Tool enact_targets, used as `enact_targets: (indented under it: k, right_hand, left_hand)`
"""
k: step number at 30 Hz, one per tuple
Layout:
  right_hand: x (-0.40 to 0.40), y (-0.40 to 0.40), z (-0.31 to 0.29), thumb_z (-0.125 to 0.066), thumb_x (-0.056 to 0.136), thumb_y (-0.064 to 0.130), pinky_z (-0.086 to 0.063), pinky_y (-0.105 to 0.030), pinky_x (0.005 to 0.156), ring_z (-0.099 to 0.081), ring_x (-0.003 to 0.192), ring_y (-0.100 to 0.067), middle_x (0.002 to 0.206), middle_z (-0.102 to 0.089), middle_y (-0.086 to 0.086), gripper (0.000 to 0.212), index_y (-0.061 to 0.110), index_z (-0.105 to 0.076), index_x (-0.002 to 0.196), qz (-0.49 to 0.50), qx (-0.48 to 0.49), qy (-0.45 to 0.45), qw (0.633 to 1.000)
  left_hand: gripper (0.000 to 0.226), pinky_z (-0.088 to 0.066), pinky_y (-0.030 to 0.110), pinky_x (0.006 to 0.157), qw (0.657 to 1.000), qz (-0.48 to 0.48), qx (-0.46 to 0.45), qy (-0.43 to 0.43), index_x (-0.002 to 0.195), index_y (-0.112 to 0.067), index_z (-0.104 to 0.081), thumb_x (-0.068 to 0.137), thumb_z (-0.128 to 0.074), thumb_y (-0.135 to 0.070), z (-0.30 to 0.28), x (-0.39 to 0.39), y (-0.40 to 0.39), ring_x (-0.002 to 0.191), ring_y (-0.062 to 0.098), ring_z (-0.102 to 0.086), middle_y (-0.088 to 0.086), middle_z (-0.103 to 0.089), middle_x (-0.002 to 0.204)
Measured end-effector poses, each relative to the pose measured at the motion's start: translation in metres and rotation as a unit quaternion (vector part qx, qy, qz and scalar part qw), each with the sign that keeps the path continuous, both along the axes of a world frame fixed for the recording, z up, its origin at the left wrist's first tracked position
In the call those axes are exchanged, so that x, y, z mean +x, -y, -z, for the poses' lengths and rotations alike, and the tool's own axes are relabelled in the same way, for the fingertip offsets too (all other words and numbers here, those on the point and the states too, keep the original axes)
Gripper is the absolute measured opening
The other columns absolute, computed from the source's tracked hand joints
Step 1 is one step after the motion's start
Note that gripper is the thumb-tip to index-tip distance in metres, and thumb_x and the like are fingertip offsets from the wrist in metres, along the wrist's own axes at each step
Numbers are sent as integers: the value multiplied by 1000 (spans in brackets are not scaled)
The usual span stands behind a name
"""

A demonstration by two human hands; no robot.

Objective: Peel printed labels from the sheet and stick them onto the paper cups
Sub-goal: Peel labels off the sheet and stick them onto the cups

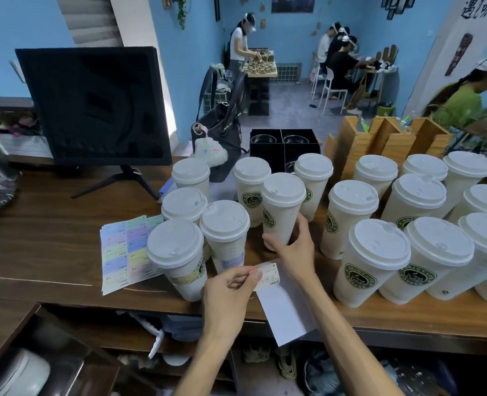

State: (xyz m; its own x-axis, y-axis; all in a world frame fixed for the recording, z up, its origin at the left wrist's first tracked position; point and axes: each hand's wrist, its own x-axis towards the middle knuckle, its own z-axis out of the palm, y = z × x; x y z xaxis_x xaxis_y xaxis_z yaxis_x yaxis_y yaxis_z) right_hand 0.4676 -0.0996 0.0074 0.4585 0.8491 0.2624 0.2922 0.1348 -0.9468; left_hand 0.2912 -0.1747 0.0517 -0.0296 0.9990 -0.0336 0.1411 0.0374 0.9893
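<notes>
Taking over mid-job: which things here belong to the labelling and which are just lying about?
Job: peeled label pinched in left hand; cup held by right hand; label sheet; other lidded cups.
Lying about: monitor, handbag, wooden holder.

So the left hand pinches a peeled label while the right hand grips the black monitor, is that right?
Not quite. The left hand does pinch a peeled label, but the right hand grips a lidded paper cup, not the monitor, which stands untouched far left. The head view shows it.
</notes>
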Motion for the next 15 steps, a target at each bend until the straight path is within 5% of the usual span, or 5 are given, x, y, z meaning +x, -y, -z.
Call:
enact_targets:
  k: [5, 12, 15]
  right_hand:
    - [-1, 29, -27, -93, 75, 27, -50, -33, 102, -59, 123, -5, 132, -62, 19, 72, 43, -54, 133, -2, 43, -9, 999]
    - [-12, 76, -54, -92, 75, 24, -53, -24, 93, -64, 116, 0, 128, -68, 19, 71, 45, -56, 132, -41, 39, -48, 997]
    - [-13, 87, -54, -90, 71, 41, -54, -35, 100, -62, 119, -3, 131, -67, 16, 78, 40, -54, 140, -48, 31, -54, 997]
  left_hand:
    - [9, -61, 37, 77, 999, 17, 16, 38, 88, -24, -82, 86, -82, -15, -15, 0, 5, 74, 7, -71, -5, -79, 80]
    - [10, -53, 18, 68, 995, 44, 64, 68, 91, -24, -82, 86, -81, -15, -43, 1, 15, 71, 1, -68, -7, -79, 81]
    - [11, -55, 18, 71, 993, 48, 78, 78, 91, -25, -82, 86, -81, -15, -50, 2, 16, 76, 4, -71, -7, -79, 83]
